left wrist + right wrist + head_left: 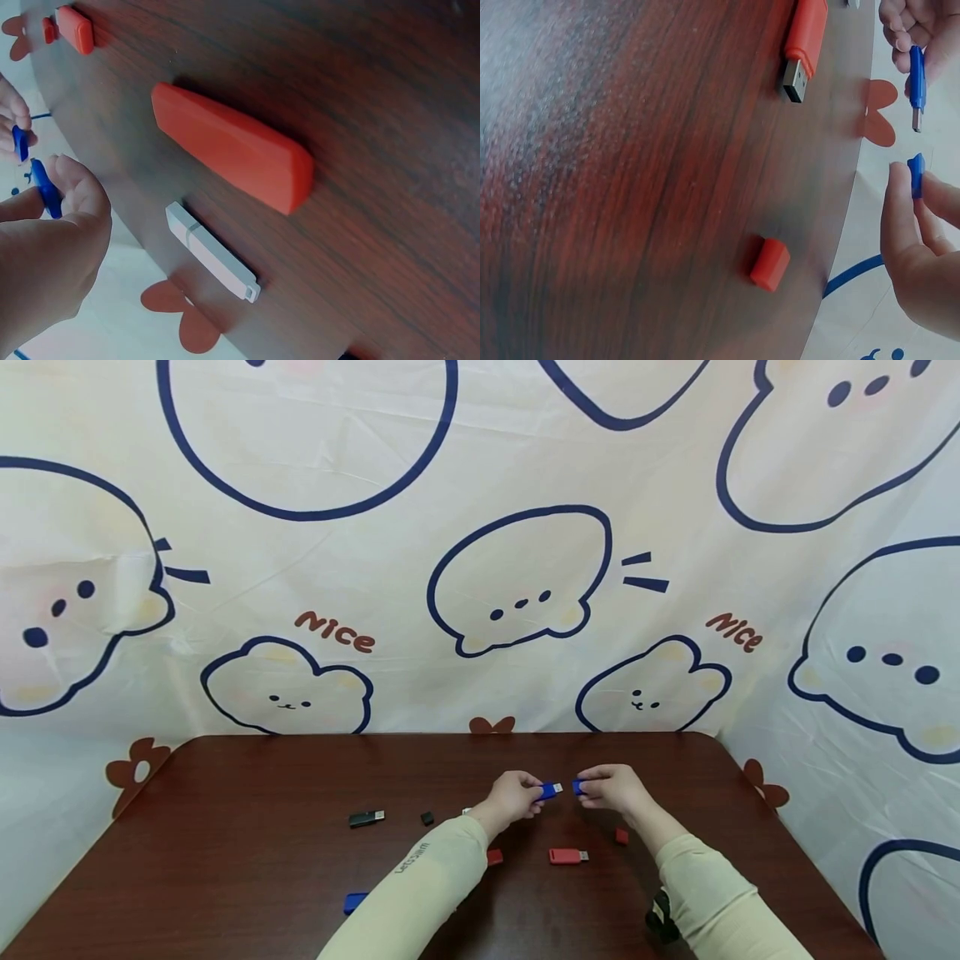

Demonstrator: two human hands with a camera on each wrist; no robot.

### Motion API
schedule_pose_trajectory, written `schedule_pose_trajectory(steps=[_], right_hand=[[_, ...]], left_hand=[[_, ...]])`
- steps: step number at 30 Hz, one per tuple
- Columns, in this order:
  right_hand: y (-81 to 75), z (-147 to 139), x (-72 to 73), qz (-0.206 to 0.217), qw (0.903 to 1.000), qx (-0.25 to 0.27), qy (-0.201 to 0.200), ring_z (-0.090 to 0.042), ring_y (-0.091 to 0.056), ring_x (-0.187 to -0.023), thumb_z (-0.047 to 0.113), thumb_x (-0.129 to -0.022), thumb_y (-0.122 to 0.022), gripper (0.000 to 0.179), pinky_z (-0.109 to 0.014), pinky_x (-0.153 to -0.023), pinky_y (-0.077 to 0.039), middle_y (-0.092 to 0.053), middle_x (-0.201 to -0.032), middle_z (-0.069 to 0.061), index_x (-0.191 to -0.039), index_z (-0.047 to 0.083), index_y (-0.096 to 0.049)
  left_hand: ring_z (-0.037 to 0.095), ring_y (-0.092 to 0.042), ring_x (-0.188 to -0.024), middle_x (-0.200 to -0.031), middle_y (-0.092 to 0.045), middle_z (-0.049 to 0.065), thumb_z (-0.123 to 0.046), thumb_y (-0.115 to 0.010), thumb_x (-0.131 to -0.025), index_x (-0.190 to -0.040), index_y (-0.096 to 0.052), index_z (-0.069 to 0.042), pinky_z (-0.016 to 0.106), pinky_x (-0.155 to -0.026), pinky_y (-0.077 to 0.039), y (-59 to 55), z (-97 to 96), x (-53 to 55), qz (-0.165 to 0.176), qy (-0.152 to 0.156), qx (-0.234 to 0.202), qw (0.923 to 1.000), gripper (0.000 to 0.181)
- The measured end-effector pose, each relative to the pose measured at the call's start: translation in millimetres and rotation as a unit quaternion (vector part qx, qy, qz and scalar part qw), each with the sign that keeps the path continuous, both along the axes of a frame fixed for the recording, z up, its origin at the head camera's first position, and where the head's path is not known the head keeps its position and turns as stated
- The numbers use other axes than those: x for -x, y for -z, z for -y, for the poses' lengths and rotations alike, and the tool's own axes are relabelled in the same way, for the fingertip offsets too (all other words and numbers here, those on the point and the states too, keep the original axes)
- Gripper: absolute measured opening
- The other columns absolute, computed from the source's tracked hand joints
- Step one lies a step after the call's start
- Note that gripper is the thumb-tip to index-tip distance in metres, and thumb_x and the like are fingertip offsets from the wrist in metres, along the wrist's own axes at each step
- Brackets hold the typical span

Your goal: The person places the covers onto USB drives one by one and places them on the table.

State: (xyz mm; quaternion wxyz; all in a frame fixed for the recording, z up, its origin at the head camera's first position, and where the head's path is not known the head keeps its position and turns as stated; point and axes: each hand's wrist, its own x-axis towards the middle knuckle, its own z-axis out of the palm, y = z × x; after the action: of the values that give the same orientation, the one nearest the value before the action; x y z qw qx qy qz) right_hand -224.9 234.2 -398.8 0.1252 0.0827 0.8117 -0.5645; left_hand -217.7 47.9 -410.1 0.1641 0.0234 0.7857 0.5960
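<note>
My left hand (516, 795) pinches a blue USB stick (551, 790) whose bare metal plug points right. Facing it, my right hand (611, 788) holds the small blue cap (577, 787) between thumb and fingers. A short gap separates plug and cap, also plain in the right wrist view, where the USB stick (917, 82) is above the cap (916, 176). Both hands are raised over the far part of the table. Nearest below them lies a red USB stick (567, 857) with its plug bare, and its loose red cap (770, 265) lies apart from it.
On the brown table (247, 860) lie a black USB stick (366, 818) with bare plug, a small black cap (427, 818), and a blue stick (356, 902) beside the left sleeve. Another red stick (232, 146) and a white stick (214, 253) are under the left forearm. A printed curtain hangs behind.
</note>
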Motion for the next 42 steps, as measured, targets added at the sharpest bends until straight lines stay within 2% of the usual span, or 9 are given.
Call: schedule_pose_trajectory(steps=[10,18,27,34,42], right_hand=[[0.4,1.4,0.6,0.004,0.9999,0.001,0.010,-0.011,-0.065,-0.070,0.001,-0.091,-0.056,0.029,-0.036,-0.075,-0.056,-0.068,-0.086,-0.013,-0.117,-0.012,-0.056],[0.8,3.6,0.6,-0.002,1.0000,0.006,0.004,-0.015,-0.067,-0.073,0.000,-0.091,-0.055,0.029,-0.037,-0.076,-0.055,-0.068,-0.085,-0.012,-0.117,-0.012,-0.057],[-1.4,6.3,-0.6,-0.002,0.9998,0.016,-0.007,-0.012,-0.065,-0.070,0.000,-0.091,-0.054,0.029,-0.035,-0.074,-0.056,-0.067,-0.082,-0.010,-0.117,-0.014,-0.056],[-1.8,6.9,-0.7,0.003,0.9998,0.018,-0.012,-0.011,-0.065,-0.069,-0.001,-0.091,-0.054,0.030,-0.033,-0.072,-0.056,-0.067,-0.083,-0.011,-0.118,-0.014,-0.055],[-2.8,9.1,0.4,0.014,0.9997,0.017,-0.009,-0.013,-0.066,-0.071,0.000,-0.091,-0.054,0.029,-0.036,-0.076,-0.055,-0.067,-0.086,-0.014,-0.118,-0.013,-0.056]], left_hand=[[0.010,-0.056,-0.065,-0.084,-0.065,0.014,-0.011,-0.052,-0.095,-0.103,-0.060,0.003,0.025,-0.065,-0.054,-0.8,0.7,-0.3,0.002,-0.003,0.007,1.0000,0.018],[0.009,-0.055,-0.062,-0.077,-0.063,0.011,-0.009,-0.051,-0.095,-0.102,-0.061,0.003,0.025,-0.063,-0.054,-0.6,-0.2,-1.2,-0.005,0.005,0.000,1.0000,0.017],[0.010,-0.054,-0.062,-0.078,-0.064,0.014,-0.008,-0.050,-0.096,-0.101,-0.061,0.003,0.025,-0.062,-0.053,0.4,-0.3,-1.4,-0.009,0.009,-0.007,0.9999,0.016],[0.011,-0.054,-0.063,-0.075,-0.060,0.009,-0.009,-0.051,-0.095,-0.102,-0.061,0.003,0.025,-0.063,-0.053,0.3,-0.8,-2.0,-0.005,0.018,-0.008,0.9998,0.017],[0.011,-0.055,-0.065,-0.080,-0.063,0.013,-0.010,-0.051,-0.096,-0.103,-0.061,0.002,0.027,-0.065,-0.054,-2.9,1.3,-2.0,-0.011,0.016,-0.003,0.9998,0.017]])
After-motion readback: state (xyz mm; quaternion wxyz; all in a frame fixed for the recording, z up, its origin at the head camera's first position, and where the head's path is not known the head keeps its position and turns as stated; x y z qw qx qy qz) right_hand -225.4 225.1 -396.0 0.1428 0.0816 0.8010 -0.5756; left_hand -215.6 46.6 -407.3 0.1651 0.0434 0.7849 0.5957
